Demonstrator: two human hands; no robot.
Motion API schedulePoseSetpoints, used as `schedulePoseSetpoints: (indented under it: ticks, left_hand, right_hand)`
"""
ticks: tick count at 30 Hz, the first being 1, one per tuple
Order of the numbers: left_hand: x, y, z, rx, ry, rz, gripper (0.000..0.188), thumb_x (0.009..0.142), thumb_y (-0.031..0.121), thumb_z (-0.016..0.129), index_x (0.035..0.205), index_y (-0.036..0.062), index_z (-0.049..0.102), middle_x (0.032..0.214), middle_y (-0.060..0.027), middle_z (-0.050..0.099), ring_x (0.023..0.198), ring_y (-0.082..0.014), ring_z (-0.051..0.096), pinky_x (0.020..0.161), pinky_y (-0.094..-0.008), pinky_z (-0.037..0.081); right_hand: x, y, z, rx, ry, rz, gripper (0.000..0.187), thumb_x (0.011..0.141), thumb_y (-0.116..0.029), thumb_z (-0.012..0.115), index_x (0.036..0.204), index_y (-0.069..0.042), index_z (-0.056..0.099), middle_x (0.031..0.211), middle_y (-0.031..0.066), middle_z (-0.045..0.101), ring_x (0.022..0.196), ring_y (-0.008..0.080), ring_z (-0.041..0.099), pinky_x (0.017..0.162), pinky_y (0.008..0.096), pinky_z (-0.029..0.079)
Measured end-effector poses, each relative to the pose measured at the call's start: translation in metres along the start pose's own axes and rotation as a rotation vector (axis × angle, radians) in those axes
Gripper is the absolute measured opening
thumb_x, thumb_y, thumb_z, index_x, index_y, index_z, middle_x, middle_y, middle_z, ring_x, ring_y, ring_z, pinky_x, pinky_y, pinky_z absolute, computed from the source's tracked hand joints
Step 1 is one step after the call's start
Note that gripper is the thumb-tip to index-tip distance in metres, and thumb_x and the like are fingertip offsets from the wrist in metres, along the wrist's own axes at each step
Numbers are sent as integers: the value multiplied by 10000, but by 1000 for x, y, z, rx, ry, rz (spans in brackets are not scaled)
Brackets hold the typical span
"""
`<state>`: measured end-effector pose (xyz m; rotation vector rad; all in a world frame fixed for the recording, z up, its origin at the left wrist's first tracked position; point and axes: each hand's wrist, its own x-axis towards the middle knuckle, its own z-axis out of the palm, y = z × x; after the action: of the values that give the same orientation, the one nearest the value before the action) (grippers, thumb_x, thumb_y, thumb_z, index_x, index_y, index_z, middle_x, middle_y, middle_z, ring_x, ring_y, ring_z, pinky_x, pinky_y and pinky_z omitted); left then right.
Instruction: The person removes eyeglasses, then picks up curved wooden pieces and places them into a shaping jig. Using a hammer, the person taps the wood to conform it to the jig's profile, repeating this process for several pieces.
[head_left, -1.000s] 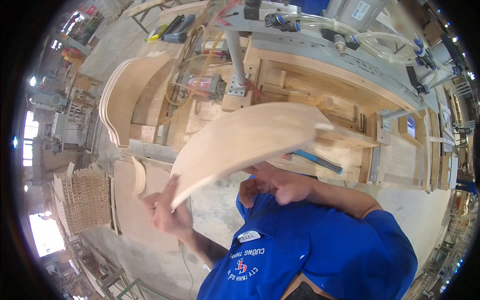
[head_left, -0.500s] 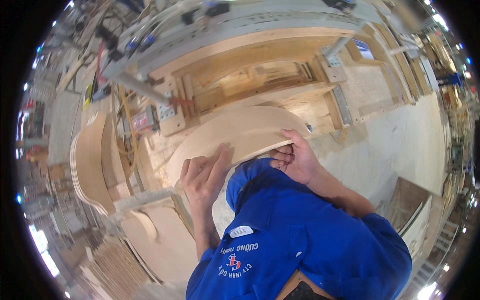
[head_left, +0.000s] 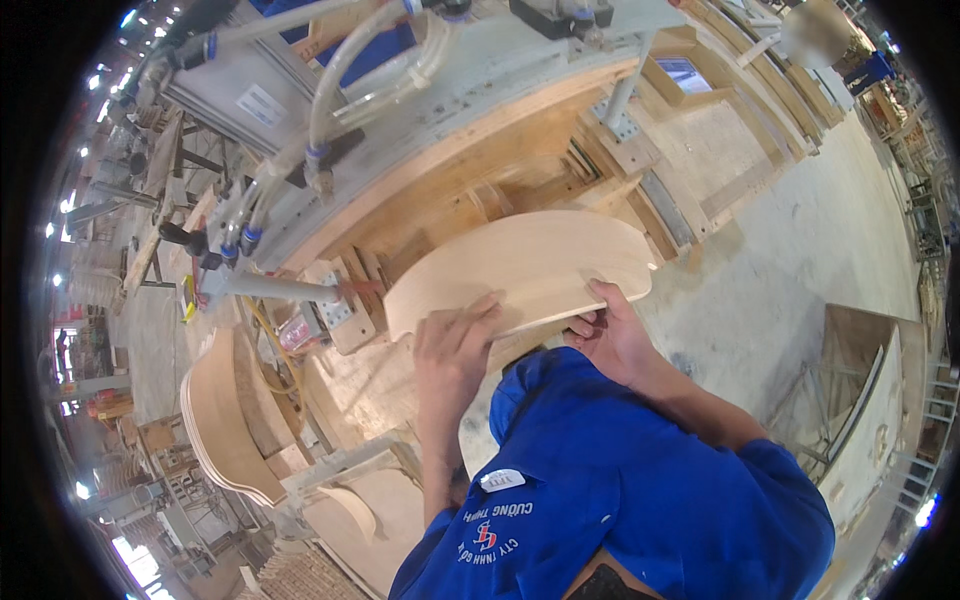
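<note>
Left hand [head_left: 455, 345] and right hand [head_left: 615, 335] are both at the near edge of a pale curved board [head_left: 530, 265], which sits at the middle. Clock directions run from that board. Leftmost, at eight o'clock, stands a stack of curved boards [head_left: 222, 410]. Clear hoses [head_left: 322, 95] loop at eleven o'clock, and a small curved strip of wood [head_left: 357, 512] lies at seven. The left hand, at half past seven, rests its fingers on the board's top; its thumb is hidden, so whether it pinches I cannot tell. Beyond, near twelve, is a wooden frame [head_left: 545, 150]. At four, the right hand grips the edge, thumb above, fingers below. A metal post [head_left: 622, 95] rises at one o'clock.
</note>
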<state>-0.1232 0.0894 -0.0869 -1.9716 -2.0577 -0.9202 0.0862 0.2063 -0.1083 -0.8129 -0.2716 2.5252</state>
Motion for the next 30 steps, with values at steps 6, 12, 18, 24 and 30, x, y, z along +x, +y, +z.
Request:
schedulePoseSetpoints:
  ticks: [6,12,18,24,30]
  left_hand:
    - [12,10,-12,-138,54,-60,219,773,245,812,838,96,665,869,-48,655,720,-238,603,608,-340,457]
    - [4,13,-19,-804,-825,-756,352,1002,373,580,947,44,693,899,-79,682,762,-173,633,653,-323,474]
    - [-17,-2,29,-1461,-428,-940,555,1070,467,352,1240,-2,594,1153,-148,673,958,-222,649,850,-361,512]
    - [1,1,67,-1861,383,-1296,481,1036,486,436,1281,77,496,1283,-129,560,1093,-261,593,878,-431,502]
    - [33,-20,89,-1590,614,-1326,340,1009,316,559,1248,75,544,1143,-52,622,984,-162,600,824,-306,516]
  right_hand:
    - [10,-14,13,-34,8,-69,211,969,-365,566,978,-154,569,715,-52,489,704,110,504,716,319,426]
    - [21,-30,7,-66,35,-88,254,975,-342,545,1068,-107,576,809,-10,565,772,139,543,762,331,464]
    - [50,-44,5,-65,0,-19,249,986,-303,535,1079,-77,579,834,15,585,779,152,574,742,336,480]
    - [98,-47,-11,-103,-121,74,190,996,-278,538,1030,-96,584,822,13,599,768,156,573,753,356,486]
    - [148,-53,-7,-145,-119,103,149,982,-249,565,986,-102,593,773,-3,550,766,161,579,747,355,487]
